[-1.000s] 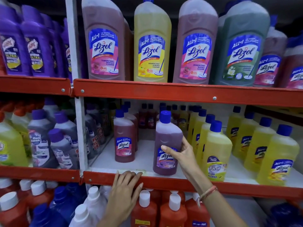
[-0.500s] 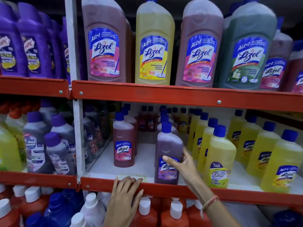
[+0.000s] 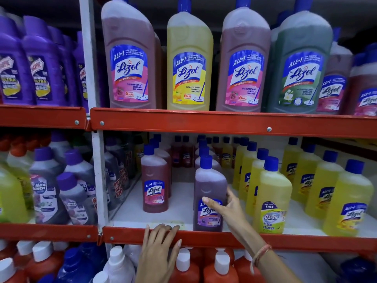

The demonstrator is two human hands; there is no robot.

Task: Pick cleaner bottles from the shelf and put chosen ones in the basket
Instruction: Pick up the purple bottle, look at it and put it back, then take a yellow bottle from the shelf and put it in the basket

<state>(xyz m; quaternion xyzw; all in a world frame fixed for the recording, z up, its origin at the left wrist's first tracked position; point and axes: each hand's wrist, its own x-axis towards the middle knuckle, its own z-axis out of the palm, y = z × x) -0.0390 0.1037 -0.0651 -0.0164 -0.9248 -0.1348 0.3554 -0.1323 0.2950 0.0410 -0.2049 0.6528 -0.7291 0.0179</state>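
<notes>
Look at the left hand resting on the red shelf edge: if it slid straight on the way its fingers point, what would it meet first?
Probably the pink Lizol bottle; the left hand first crosses bare white shelf board, though depth is unclear.

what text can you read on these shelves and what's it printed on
"Lizol", "DISINFECTANT SURFACE CLEANER": large pink bottle, top shelf
"6 HRS": same label
"Lizol": purple bottle in the right hand
"Bactin FLOOR CLEANER", "FREE": yellow bottle
"Max Kleen": grey bottle
Smaller label print: too blurred to read
</notes>
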